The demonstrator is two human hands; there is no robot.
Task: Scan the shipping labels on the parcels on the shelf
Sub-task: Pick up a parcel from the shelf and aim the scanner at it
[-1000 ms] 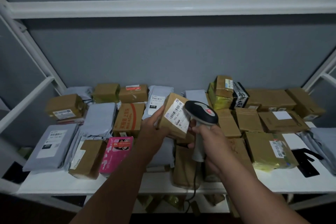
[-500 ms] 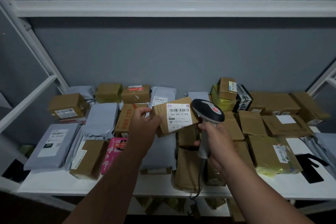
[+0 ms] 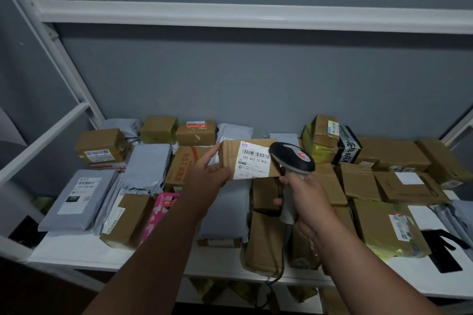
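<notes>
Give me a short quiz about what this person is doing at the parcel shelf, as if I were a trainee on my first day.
1. True or false: the left hand holds the cardboard parcel with its shipping label facing the camera.
2. Which tool does the right hand grip? A) tape gun B) barcode scanner C) marker pen
3. Fill in: at the front of the shelf, left of the person's left arm, lies a bright ____ box.

Key: 1 true; 2 B; 3 pink.
</notes>
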